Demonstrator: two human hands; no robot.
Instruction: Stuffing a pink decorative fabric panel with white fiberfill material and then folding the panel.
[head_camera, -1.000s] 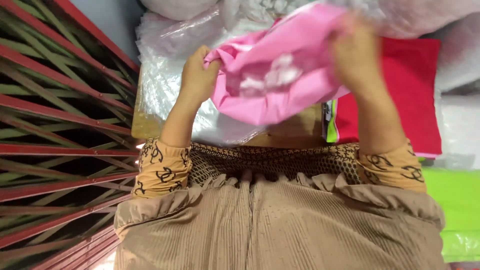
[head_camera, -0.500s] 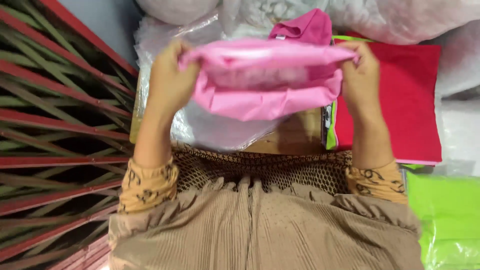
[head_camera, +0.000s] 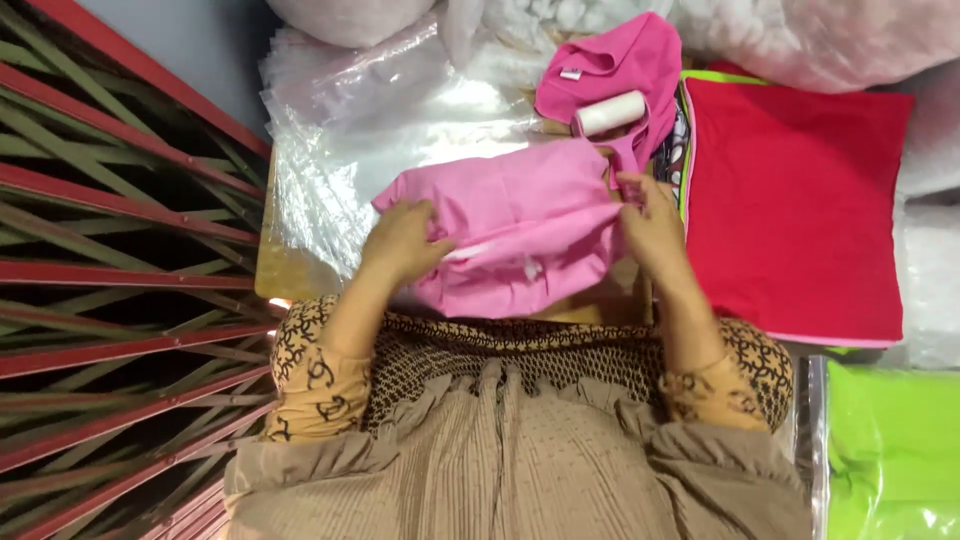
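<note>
A light pink cloth (head_camera: 510, 225) lies folded on a wooden board (head_camera: 290, 280) in front of me. My left hand (head_camera: 400, 245) presses its left part with fingers spread and thumb tucked into a fold. My right hand (head_camera: 650, 225) pinches the cloth's right edge. Just behind lies a darker pink garment (head_camera: 610, 65) with a white lint roller (head_camera: 610, 112) resting on it.
A stack of clear plastic bags (head_camera: 370, 130) covers the board's far left. A red folded cloth (head_camera: 800, 200) sits to the right, a bright green one (head_camera: 890, 450) at lower right. A red metal grille (head_camera: 110, 290) runs along the left. Stuffed plastic sacks (head_camera: 800, 35) lie behind.
The pink cloth was held up and stretched between both hands; now it is lowered onto the board and folded, with both hands on it. The darker pink garment and roller have come into view.
</note>
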